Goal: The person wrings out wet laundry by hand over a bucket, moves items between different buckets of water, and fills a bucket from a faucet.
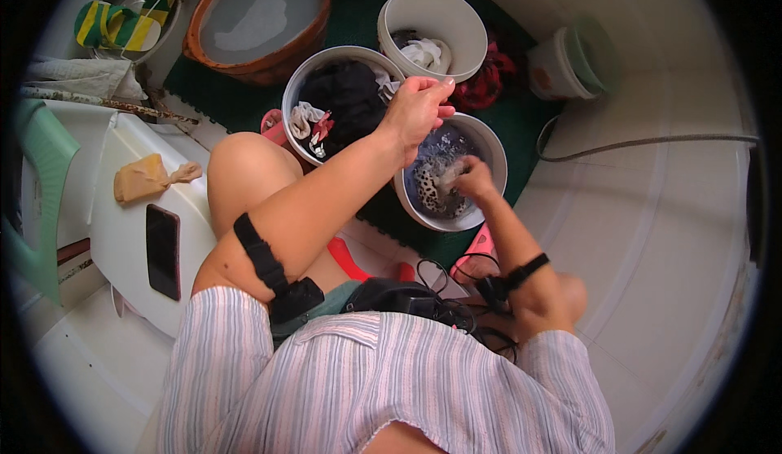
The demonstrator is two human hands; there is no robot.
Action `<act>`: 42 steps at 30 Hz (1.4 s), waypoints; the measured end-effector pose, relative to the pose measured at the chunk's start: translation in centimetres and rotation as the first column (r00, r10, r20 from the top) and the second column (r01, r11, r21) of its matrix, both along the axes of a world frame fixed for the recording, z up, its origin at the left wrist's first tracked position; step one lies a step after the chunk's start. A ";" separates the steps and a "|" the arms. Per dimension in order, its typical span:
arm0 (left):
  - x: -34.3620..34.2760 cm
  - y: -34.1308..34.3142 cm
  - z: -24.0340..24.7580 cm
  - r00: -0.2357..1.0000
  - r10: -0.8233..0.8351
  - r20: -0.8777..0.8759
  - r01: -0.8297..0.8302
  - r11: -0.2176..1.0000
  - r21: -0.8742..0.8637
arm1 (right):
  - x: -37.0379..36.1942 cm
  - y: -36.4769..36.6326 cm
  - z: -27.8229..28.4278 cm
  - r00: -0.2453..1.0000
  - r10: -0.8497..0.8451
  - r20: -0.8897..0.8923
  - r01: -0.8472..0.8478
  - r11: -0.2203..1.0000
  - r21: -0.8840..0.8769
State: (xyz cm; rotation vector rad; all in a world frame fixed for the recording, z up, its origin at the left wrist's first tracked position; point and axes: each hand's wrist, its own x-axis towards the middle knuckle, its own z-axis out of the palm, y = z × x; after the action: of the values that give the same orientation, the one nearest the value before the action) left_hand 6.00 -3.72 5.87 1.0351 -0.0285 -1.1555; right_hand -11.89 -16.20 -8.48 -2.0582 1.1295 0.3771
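Observation:
My right hand (474, 180) is closed at the right side of a white bucket (500, 156) of water, gripping part of a wet black-and-white spotted cloth (432, 187). Ripples and bubbles surround the cloth. Raised over the bucket's far left rim, my left hand (417, 117) has its fingers curled in, and I see nothing hanging from it. Left of it stands another white bucket (295, 87) filled with black clothes (344, 99) and some pale and red pieces. A third white bucket (464, 22), behind, has a pale cloth (425, 55) inside.
A brown basin (195, 42) of cloudy water stands far left, near green-and-yellow sandals (118, 26). Dark red cloth (482, 79) lies beside the far bucket. A white stool (122, 234) at left carries a phone (163, 250) and a tied tan bag (147, 178). A hose (635, 141) runs along the right.

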 end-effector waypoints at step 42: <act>-2.0 -0.5 -7.7 0.440 -0.461 0.770 0.454 0.855 0.252 | 2.9 3.4 5.9 0.751 0.428 0.504 -0.355 0.904 -0.238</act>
State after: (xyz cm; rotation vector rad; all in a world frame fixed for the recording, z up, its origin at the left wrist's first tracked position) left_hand 3.97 -4.25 -1.88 1.5605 -1.1327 -1.0413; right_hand -8.98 -12.75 -2.56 -2.3063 0.3722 -0.1037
